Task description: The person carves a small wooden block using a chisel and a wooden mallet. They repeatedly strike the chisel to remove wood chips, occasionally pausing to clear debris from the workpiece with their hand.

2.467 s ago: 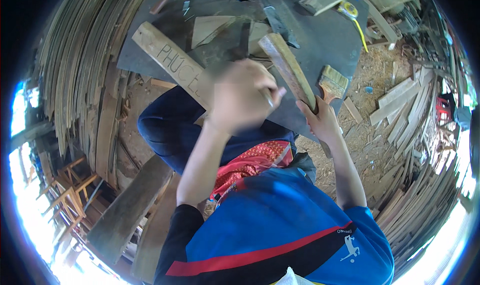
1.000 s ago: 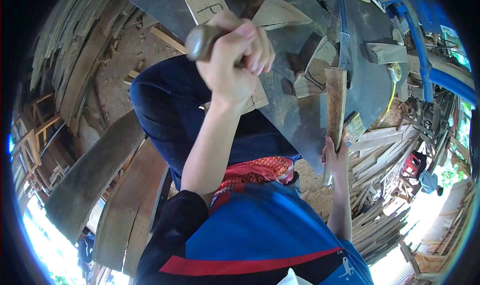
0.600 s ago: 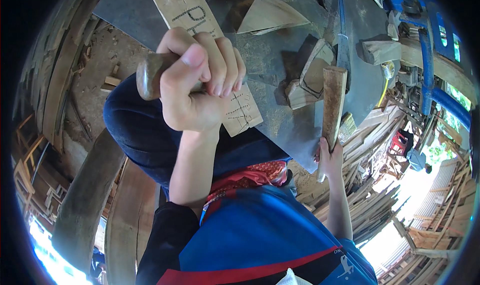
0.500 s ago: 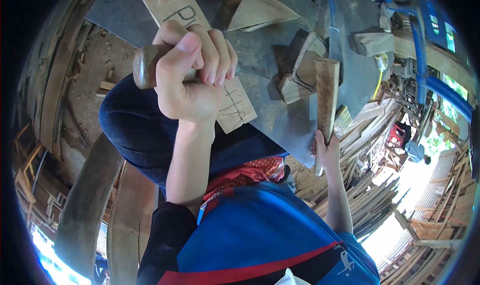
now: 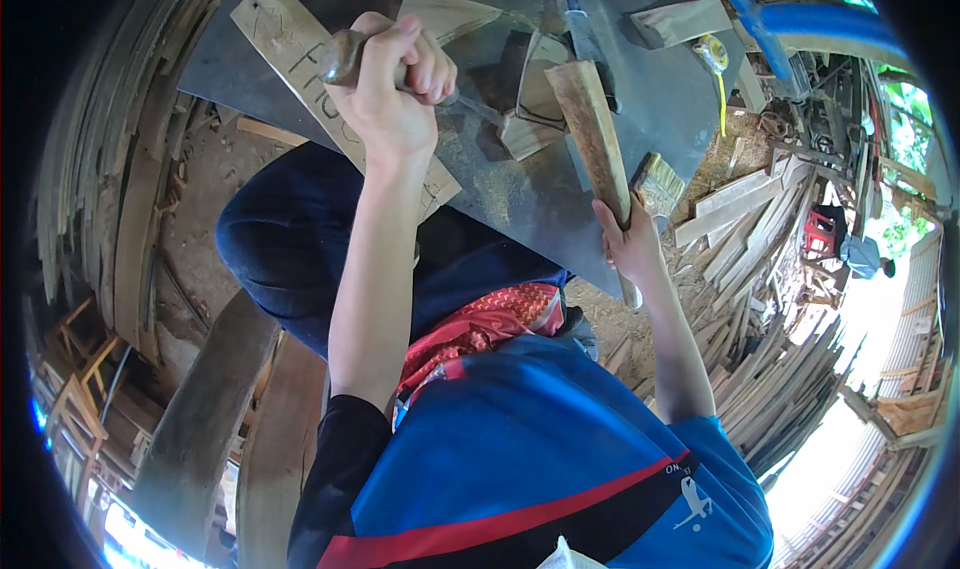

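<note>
My left hand (image 5: 395,94) is wrapped round the wooden handle (image 5: 343,57) of a chisel-like tool, raised over the dark tabletop. Its thin metal blade (image 5: 478,109) points right, toward wooden pieces (image 5: 538,89) lying in the middle. Whether the blade touches them I cannot tell. My right hand (image 5: 632,241) grips a long wooden mallet (image 5: 592,129) near its lower end, with the thicker end tilted up and left over the table. Under my left hand lies a flat board (image 5: 285,44) with dark lettering on it. A flat brush (image 5: 658,184) rests close to my right hand.
A dark metal tabletop (image 5: 480,204) carries a wedge-shaped board (image 5: 450,14), a blue-handled tool (image 5: 580,31), a wood block (image 5: 682,21) and a yellow tape measure (image 5: 712,55). Blue bars (image 5: 830,24) cross the far right. Timber stacks (image 5: 770,379) stand around, with planks (image 5: 210,429) at lower left.
The whole view has shifted. The chisel-like tool has come nearer the wooden pieces, and the mallet now leans further left. Both hands keep their holds.
</note>
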{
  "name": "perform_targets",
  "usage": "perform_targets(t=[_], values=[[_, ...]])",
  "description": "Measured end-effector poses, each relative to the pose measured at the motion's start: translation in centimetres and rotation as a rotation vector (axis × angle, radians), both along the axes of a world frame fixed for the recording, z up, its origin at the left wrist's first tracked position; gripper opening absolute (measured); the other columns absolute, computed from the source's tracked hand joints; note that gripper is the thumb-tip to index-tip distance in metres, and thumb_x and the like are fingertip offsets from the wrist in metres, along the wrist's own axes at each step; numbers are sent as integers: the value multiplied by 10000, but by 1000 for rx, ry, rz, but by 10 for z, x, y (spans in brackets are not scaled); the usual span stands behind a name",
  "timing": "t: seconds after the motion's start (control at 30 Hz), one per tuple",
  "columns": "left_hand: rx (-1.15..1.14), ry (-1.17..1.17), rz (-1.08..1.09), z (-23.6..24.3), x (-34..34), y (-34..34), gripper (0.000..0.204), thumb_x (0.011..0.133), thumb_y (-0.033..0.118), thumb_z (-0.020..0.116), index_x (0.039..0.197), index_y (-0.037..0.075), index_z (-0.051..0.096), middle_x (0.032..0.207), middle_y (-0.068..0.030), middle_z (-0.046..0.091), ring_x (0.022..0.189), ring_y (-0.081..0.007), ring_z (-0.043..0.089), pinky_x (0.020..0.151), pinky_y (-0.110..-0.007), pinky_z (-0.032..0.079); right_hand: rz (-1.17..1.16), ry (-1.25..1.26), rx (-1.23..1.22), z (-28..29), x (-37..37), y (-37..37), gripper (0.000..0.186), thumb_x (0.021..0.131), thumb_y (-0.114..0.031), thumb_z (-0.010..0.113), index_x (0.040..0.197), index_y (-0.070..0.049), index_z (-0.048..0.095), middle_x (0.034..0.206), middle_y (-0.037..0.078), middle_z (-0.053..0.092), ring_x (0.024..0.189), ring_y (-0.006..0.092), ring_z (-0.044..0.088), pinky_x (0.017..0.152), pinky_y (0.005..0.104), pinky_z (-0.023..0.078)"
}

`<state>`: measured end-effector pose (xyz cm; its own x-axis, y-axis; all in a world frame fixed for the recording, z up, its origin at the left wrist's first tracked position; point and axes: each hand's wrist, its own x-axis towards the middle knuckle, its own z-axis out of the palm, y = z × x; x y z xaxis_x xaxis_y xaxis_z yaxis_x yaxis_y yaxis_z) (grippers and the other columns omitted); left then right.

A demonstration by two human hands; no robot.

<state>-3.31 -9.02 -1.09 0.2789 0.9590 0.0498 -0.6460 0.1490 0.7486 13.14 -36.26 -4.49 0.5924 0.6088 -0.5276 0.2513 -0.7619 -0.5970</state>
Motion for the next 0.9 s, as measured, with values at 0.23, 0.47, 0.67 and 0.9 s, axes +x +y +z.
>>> perform_targets(t=[0.23, 0.47, 0.67, 0.9], values=[[68, 6, -53, 2, 15, -7, 271, 873, 113, 552, 653, 101, 393, 498, -25, 354, 418, -137, 319, 437, -314, 305, 77, -45, 41, -11, 9, -6, 499, 966, -441, 668, 1107, 34, 607, 598, 79, 567, 482, 195, 598, 492, 353, 475], [170, 114, -29, 11, 37, -18, 269, 871, 72, 543, 657, 107, 382, 500, -26, 342, 425, -135, 307, 434, -308, 269, 55, 40, 32, 1, 11, -4, 568, 962, -494, 646, 1113, 53, 622, 677, 160, 638, 577, 260, 661, 582, 391, 514], [158, 180, 7, 17, 48, -23, 278, 900, 58, 596, 676, 94, 435, 527, -34, 402, 447, -142, 374, 456, -318, 325, 93, -20, 90, -9, 15, -10, 597, 955, -506, 644, 1083, 76, 622, 822, 265, 672, 840, 399, 695, 755, 454, 516], [314, 244, -16, 10, 49, -23, 122, 942, 38, 667, 838, -15, 630, 662, -40, 592, 609, -128, 600, 699, -325, 564, 102, -24, 106, -13, 17, -12, 605, 945, -523, 651, 1050, 71, 622, 838, 282, 680, 867, 434, 696, 767, 462, 514]])
